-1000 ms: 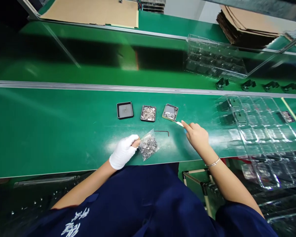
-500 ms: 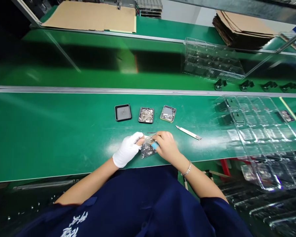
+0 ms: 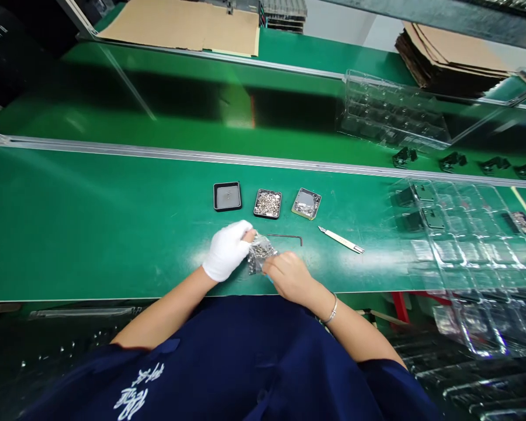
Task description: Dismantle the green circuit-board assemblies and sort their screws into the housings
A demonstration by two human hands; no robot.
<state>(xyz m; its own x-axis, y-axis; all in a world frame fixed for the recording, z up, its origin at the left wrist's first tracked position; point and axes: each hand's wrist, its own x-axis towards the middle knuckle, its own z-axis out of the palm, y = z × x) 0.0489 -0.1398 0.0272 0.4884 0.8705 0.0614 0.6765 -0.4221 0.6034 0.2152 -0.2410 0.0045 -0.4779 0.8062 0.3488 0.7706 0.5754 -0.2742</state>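
My left hand (image 3: pixel 228 250), in a white glove with bare fingertips, pinches the top left of a clear plastic bag (image 3: pixel 260 252) full of small dark and silvery metal parts. At the bag's lower right edge my bare right hand (image 3: pixel 289 276) has its fingers curled closed on the plastic, a bit of blue showing at a finger. An L-shaped hex key (image 3: pixel 287 236) lies just beyond the bag. Further back stand a small black tray (image 3: pixel 227 209) with a few bits, a tray of silvery parts (image 3: pixel 267 204) and a third tray (image 3: pixel 307 203) partly filled.
A craft knife (image 3: pixel 341 240) lies to the right on the green table (image 3: pixel 92 234). Large clear blister trays (image 3: pixel 473 245) overhang the right front edge. Black parts (image 3: pixel 453 162) stand in a row along the metal rail (image 3: pixel 179 155). Cardboard sheets (image 3: pixel 456 49) are stacked at the back.
My right hand has moved from the bag's top down to its lower right edge. The hex key, mostly covered before, now shows. The whole view has shifted and tilted slightly.
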